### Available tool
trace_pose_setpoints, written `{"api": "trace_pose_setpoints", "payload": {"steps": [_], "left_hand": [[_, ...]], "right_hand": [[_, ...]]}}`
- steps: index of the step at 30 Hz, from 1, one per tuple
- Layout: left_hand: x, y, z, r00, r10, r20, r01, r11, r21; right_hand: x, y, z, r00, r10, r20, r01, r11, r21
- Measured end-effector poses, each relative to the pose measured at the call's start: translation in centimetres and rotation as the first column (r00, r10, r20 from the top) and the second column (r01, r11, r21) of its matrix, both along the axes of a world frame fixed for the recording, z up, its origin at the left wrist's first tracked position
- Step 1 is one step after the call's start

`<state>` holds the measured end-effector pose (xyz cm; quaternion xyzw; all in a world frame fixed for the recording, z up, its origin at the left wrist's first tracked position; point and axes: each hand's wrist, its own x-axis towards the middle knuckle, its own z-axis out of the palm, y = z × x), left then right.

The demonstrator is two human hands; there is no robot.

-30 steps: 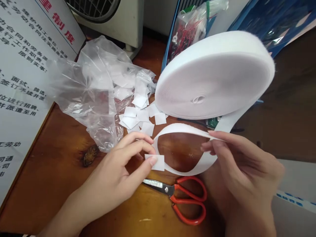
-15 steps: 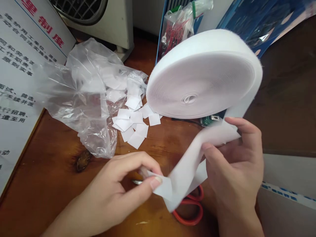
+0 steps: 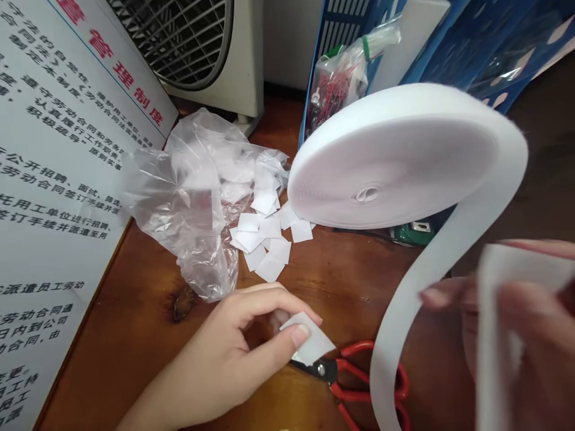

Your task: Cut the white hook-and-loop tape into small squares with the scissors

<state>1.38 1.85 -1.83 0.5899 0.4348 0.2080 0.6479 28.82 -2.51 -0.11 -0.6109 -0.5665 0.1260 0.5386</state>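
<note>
My left hand (image 3: 251, 353) pinches a small white tape square (image 3: 309, 344) between thumb and fingers, above the dark blades of red-handled scissors (image 3: 330, 370) on the table. A big roll of wide white tape (image 3: 404, 155), fuzzy on its outer face, stands tilted behind. From its right side a long strip (image 3: 406, 305) curves down past the scissor handles and out of the frame. At the right edge, my blurred right hand (image 3: 539, 323) grips a folded part of the white tape. Several cut squares (image 3: 269, 227) lie heaped left of the roll.
A clear plastic bag (image 3: 193, 197) with white pieces inside lies behind my left hand. Beyond it stand a fan heater (image 3: 247, 60) and a printed board (image 3: 67, 179). A blue bin (image 3: 345, 24) holds a bag of red wires (image 3: 336, 84). Something green (image 3: 413, 233) sits under the roll.
The tape square in my left hand now stands apart from the strip. My right hand has moved right with the tape, and the view has shifted, showing more of the scissors.
</note>
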Motion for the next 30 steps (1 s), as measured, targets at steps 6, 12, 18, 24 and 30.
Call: {"api": "trace_pose_setpoints", "payload": {"steps": [6, 12, 18, 24, 30], "left_hand": [[-0.1, 0.1, -0.8, 0.995, 0.083, 0.049, -0.065, 0.955, -0.290], [0.2, -0.3, -1.6, 0.996, 0.072, 0.043, -0.063, 0.979, -0.193], [0.6, -0.6, -1.9, 0.997, 0.070, 0.041, -0.051, 0.935, -0.352], [1.3, -0.6, -1.7, 0.997, 0.080, -0.020, -0.081, 0.918, -0.388], [1.6, -0.6, -1.8, 0.999, 0.032, 0.014, -0.024, 0.915, -0.403]], "right_hand": [[-2.3, 0.0, -0.1, 0.797, 0.566, 0.212, -0.439, 0.784, -0.439], [-2.4, 0.2, -1.6, 0.642, 0.766, 0.019, -0.677, 0.580, -0.453], [-2.3, 0.2, -1.5, 0.556, 0.825, -0.101, -0.747, 0.442, -0.497], [-2.7, -0.5, -1.7, 0.643, 0.761, -0.085, -0.649, 0.482, -0.589], [-2.8, -1.1, -1.7, 0.717, 0.667, -0.204, -0.605, 0.448, -0.658]]}}
